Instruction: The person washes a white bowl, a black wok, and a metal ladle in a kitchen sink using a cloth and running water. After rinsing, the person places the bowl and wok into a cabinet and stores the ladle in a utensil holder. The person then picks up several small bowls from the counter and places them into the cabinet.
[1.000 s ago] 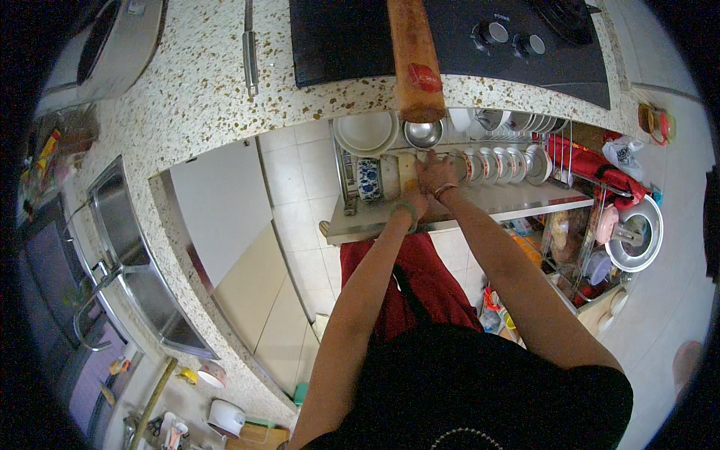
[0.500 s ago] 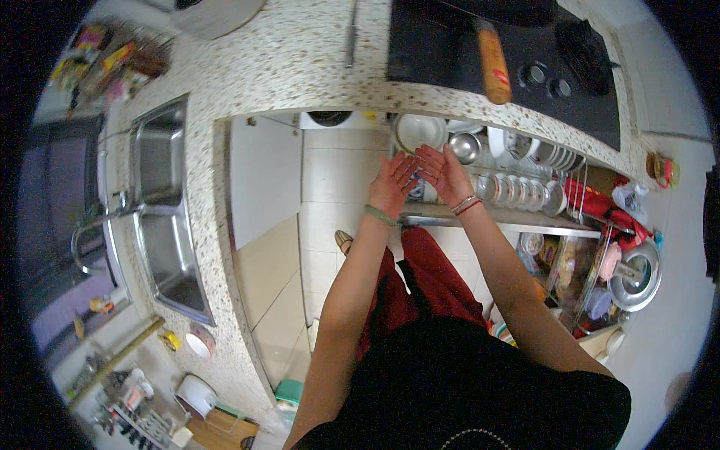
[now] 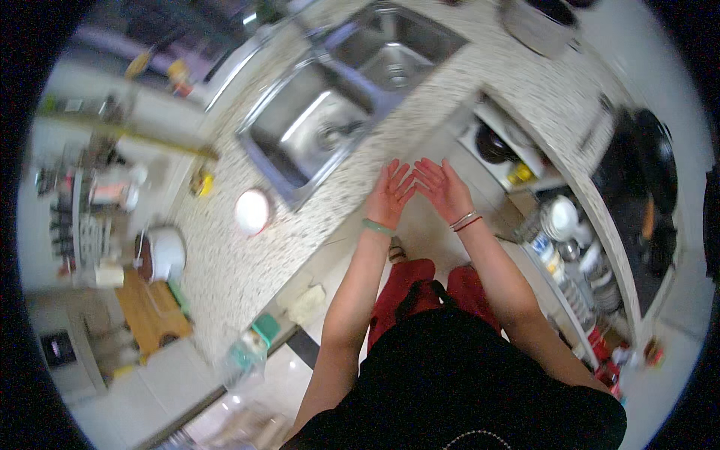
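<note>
Both hands hang in front of me, palms up and fingers spread, with nothing in them. My left hand point(image 3: 391, 193), a green bangle point(image 3: 379, 226) on its wrist, is nearest the speckled counter's front edge. Close beside it, my right hand point(image 3: 444, 187) wears thin bracelets point(image 3: 466, 220); the fingertips of both come close together, and I cannot tell whether they touch. Beyond them lies a steel double-basin sink point(image 3: 330, 139). A white round container point(image 3: 253, 211) stands on the counter point(image 3: 217, 259) to the left.
To the right, an opened lower rack holds bowls point(image 3: 560, 217) and other dishes. A black stove point(image 3: 626, 161) with a wood-handled pan sits beyond it. At far left are a wooden board point(image 3: 154, 311) and a pot point(image 3: 161, 253). A plastic bag point(image 3: 244, 360) hangs near the counter's corner.
My view and body have turned left, bringing the sink in front of me and the dish rack and stove to the right. Both hands keep the same open, palm-up pose.
</note>
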The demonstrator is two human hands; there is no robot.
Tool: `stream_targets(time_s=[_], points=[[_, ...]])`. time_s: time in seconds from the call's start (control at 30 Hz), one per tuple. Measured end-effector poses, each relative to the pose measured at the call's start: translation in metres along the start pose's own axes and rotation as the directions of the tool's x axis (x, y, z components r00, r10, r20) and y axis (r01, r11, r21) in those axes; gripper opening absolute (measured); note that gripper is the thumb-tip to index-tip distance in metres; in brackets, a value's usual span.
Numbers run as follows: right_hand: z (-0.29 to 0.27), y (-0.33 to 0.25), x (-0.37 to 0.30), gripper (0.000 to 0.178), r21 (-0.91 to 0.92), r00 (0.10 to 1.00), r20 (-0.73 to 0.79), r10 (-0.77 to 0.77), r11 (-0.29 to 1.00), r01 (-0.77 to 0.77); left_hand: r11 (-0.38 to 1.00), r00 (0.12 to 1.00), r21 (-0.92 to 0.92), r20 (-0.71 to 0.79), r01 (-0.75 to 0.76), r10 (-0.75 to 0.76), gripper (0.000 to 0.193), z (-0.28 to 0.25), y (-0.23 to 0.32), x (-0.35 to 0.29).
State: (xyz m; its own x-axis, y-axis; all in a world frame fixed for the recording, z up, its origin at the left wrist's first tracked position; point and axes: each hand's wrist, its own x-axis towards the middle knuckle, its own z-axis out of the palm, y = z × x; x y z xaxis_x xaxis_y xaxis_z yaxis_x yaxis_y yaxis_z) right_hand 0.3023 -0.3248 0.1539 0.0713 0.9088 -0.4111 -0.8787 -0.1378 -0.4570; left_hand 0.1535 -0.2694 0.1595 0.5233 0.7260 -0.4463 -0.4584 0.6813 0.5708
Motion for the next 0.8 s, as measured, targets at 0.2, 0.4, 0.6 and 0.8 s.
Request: stream_targets(time_s=[0.2,0.4,0.6,0.8], points=[[0.124,0.127,0.086,0.058,-0.173,0.943,0.081,0.324,0.936,-0.306,0.927,0.840,0.086,-0.399,-0.365,0.368,0.051,-0.108,0.134,-0.060],[0.192,0.229,0.136,0.053,-0.470,0.871,0.001,0.491,0.769,-0.433,0.737,0.435,0.456,-0.604,-0.499,0.668,0.048,-0.195,0.205,-0.098],[0.209,0.276,0.169,0.055,-0.767,0.784,-0.153,0.602,0.427,-0.478,0.771,0.397,0.462,-0.670,-0.440,0.628,0.055,-0.273,0.211,-0.093],[0.197,0.293,0.186,0.035,-0.854,0.886,-0.060,0.460,0.436,-0.284,0.840,0.543,0.437,-0.641,-0.322,0.542,0.044,-0.322,0.206,-0.080]])
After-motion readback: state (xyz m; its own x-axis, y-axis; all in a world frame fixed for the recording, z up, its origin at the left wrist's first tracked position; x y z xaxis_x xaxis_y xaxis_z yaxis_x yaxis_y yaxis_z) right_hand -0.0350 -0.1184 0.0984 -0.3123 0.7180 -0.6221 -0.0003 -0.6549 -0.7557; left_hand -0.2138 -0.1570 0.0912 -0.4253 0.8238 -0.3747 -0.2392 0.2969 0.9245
